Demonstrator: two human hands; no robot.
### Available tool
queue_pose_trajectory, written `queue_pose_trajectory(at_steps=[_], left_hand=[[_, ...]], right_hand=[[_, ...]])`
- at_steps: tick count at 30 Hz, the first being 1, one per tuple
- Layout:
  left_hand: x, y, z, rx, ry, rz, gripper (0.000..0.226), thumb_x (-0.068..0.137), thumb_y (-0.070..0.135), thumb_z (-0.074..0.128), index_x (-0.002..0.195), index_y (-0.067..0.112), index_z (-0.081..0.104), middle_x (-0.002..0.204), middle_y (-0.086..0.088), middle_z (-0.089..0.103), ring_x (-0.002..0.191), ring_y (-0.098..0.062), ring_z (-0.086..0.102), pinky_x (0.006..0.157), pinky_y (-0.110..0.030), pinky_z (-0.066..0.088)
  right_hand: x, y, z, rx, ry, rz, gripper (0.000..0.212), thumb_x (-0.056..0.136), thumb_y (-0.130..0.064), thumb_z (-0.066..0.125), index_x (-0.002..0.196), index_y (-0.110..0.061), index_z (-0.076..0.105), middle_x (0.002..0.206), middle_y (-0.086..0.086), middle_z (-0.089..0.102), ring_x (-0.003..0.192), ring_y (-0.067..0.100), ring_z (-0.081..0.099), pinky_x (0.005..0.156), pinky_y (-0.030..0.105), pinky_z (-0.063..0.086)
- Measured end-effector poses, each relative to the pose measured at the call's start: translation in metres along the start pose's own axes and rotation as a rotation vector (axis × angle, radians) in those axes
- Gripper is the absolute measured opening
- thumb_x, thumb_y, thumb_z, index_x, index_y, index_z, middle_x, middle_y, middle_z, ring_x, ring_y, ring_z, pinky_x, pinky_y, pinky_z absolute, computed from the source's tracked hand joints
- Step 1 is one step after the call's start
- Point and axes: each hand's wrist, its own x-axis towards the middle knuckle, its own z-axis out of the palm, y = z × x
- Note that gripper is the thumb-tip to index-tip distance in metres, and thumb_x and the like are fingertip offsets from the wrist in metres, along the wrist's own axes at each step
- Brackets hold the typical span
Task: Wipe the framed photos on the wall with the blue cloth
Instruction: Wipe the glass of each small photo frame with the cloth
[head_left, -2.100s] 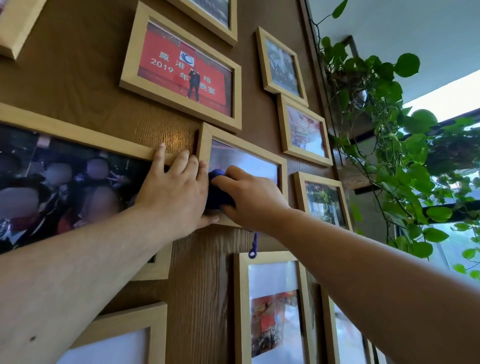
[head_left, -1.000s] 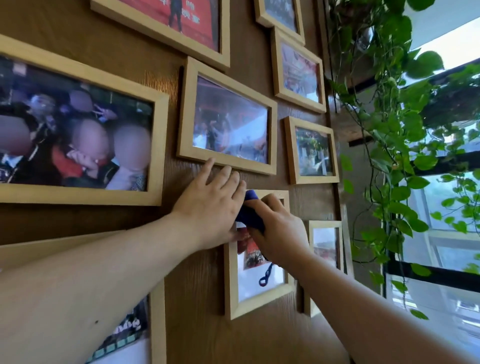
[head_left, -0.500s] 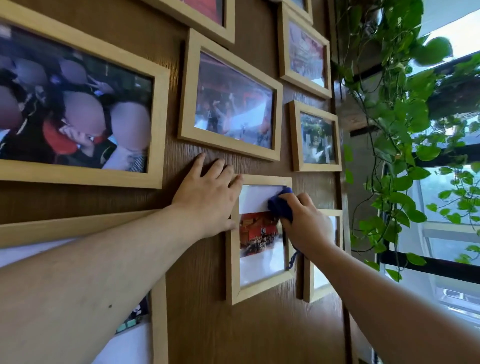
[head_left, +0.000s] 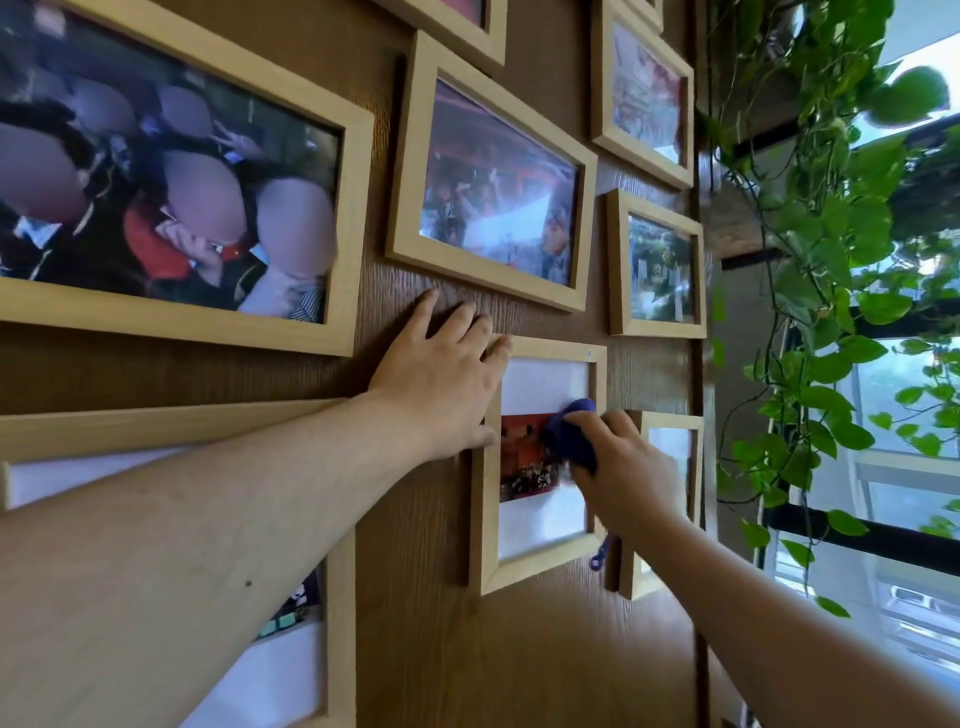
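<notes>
Your left hand lies flat on the wooden wall, fingers spread, thumb touching the left edge of the small upright frame. To its right, your right hand has its fingers closed around the bunched blue cloth, pressing it on that frame's glass. Trailing vines hang far right.

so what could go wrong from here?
1. The right hand presses the blue cloth on the small portrait frame, which already hangs tilted; rubbing could skew it more or unhook it.
2. The left hand braces only its upper-left edge, leaving the bottom free to swing.
3. The cloth's dangling loop might snag the frame's corner.
</notes>
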Motion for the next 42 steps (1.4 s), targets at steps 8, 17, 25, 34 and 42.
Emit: queue_pose_trajectory(at_steps=[8, 17, 25, 34, 42], left_hand=[[0.000, 0.000, 0.000, 0.011, 0.006, -0.001, 0.098, 0.076, 0.070, 0.052, 0.149, 0.017, 0.013, 0.157, -0.013, 0.021, 0.145, -0.030, 0.009, 0.116, -0.057, 0.001], [-0.001, -0.001, 0.002, 0.029, 0.013, 0.010, 0.098, 0.076, 0.071, 0.050, 0.149, 0.018, 0.012, 0.157, -0.012, 0.021, 0.145, -0.029, 0.009, 0.115, -0.057, 0.000], [0.000, -0.001, 0.005, 0.036, 0.019, 0.004, 0.099, 0.074, 0.072, 0.049, 0.149, 0.019, 0.013, 0.157, -0.012, 0.022, 0.145, -0.029, 0.011, 0.115, -0.057, 0.001], [0.000, -0.001, 0.006, 0.067, 0.017, -0.003, 0.100, 0.073, 0.076, 0.047, 0.149, 0.020, 0.013, 0.156, -0.011, 0.023, 0.145, -0.029, 0.012, 0.115, -0.056, 0.003], [0.001, 0.000, 0.006, 0.081, -0.009, -0.014, 0.099, 0.073, 0.075, 0.047, 0.149, 0.021, 0.012, 0.156, -0.011, 0.022, 0.145, -0.028, 0.011, 0.115, -0.056, 0.002]], right_hand=[[-0.012, -0.017, 0.002, 0.069, -0.002, -0.236, 0.047, 0.082, -0.034, 0.065, 0.123, -0.030, 0.045, 0.115, -0.004, 0.053, 0.074, 0.015, 0.057, 0.049, 0.028, 0.050], [-0.016, 0.005, -0.004, -0.139, -0.032, -0.369, 0.042, 0.076, -0.028, 0.071, 0.116, -0.021, 0.057, 0.102, 0.006, 0.059, 0.068, 0.024, 0.061, 0.044, 0.034, 0.050], [-0.036, 0.007, 0.003, -0.184, -0.247, -0.253, 0.041, 0.085, -0.039, 0.054, 0.124, -0.028, 0.043, 0.119, -0.002, 0.051, 0.079, 0.021, 0.060, 0.056, 0.033, 0.048], [-0.049, -0.013, -0.007, -0.165, -0.367, -0.626, 0.047, 0.086, -0.035, 0.061, 0.127, -0.029, 0.040, 0.119, 0.006, 0.052, 0.082, 0.023, 0.060, 0.061, 0.039, 0.055], [-0.043, 0.031, -0.004, -0.331, -0.441, -0.488, 0.040, 0.089, -0.034, 0.054, 0.125, -0.029, 0.039, 0.124, 0.005, 0.049, 0.088, 0.023, 0.059, 0.067, 0.039, 0.054]])
